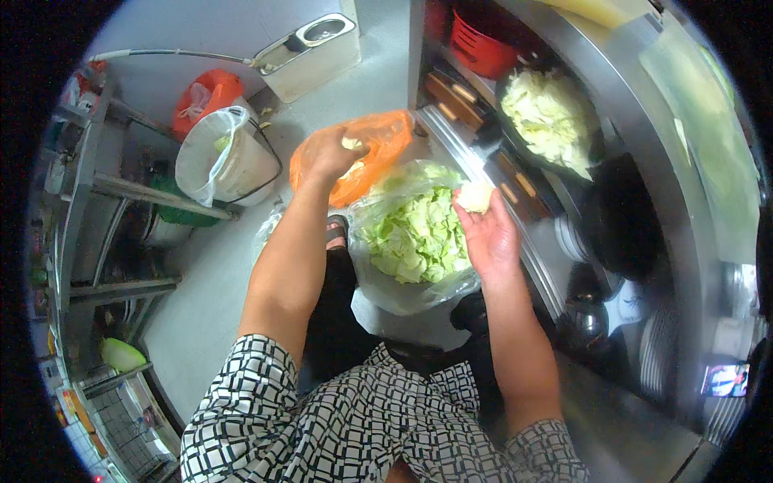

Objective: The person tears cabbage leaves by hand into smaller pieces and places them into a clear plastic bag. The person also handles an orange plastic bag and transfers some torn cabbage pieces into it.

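Observation:
My right hand (492, 235) holds a pale cabbage piece (475, 197) in its fingers, above the right rim of a clear plastic bag (392, 299). Torn green cabbage leaves (420, 241) fill that bag, which stands between my legs. Further forward, my left hand (329, 154) is over an orange plastic bag (386, 136). A small pale piece (351, 143), apparently cabbage, shows between its thumb and fingers. Just below, more pale pieces (355, 169) are partly hidden inside the orange bag.
A white bucket (253, 163) with a liner stands at left, beside a metal rack (151, 193). At right, a dark pan (504, 124) of cut cabbage sits on a shelf below a steel counter (676, 199). A rectangular bin (320, 66) is by the wall.

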Demonstrator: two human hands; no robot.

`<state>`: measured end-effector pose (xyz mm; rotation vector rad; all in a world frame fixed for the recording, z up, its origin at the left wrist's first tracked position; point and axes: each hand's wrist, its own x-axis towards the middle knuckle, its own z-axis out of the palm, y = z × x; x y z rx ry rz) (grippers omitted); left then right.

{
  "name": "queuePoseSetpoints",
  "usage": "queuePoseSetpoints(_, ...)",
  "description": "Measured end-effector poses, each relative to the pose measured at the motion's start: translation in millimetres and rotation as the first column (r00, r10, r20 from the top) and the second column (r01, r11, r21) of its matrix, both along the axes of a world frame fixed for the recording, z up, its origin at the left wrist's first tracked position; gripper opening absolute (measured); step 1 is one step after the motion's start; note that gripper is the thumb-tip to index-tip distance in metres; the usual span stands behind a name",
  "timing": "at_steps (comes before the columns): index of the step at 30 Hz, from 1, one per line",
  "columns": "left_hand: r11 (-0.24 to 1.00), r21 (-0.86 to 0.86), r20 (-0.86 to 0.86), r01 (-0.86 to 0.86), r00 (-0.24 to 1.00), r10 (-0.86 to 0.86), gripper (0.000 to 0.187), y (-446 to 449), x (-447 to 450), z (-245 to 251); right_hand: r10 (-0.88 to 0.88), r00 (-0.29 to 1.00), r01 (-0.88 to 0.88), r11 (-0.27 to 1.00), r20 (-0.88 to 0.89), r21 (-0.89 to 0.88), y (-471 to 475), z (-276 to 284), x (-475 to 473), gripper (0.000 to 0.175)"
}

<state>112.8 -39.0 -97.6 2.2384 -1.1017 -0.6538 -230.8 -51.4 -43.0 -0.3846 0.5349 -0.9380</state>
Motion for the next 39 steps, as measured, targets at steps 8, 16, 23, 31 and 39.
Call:
queuePoseSetpoints(8,0.764,-0.397,0.127,0.508,0.855,-0.502,0.045,43.7,-170.8,89.4,0.061,0.987,-0.069,0.996,-0.149,-0.051,13.8,16.5,2.3,0.054)
queuePoseSetpoints(16,0.886,-0.363,-0.363,0.290,0.831,-0.421,0.037,64.8,-182.9,94.4,0.066,0.837,-0.313,0.872,-0.544,-0.375,15.3,15.9,-10.3,0.033)
queuePoseSetpoints(23,0.758,-0.507,-0.121,0.411,0.837,-0.534,0.041,52.3,-186.4,79.3,0.072,0.819,-0.316,0.884,-0.569,-0.343,9.6,32.6,-6.4,0.031)
queuePoseSetpoints(31,0.824,-0.455,-0.351,0.339,0.782,-0.515,0.038,40.2,-187.9,63.8,-0.170,0.666,-0.283,0.843,-0.726,-0.457,8.1,20.2,-1.8,0.027)
queuePoseSetpoints(39,0.873,-0.473,-0.710,-0.116,0.637,-0.300,0.024,41.3,-208.8,64.3,-0.472,0.679,-0.125,0.679,-0.562,-0.723,18.1,-2.3,19.5,0.032)
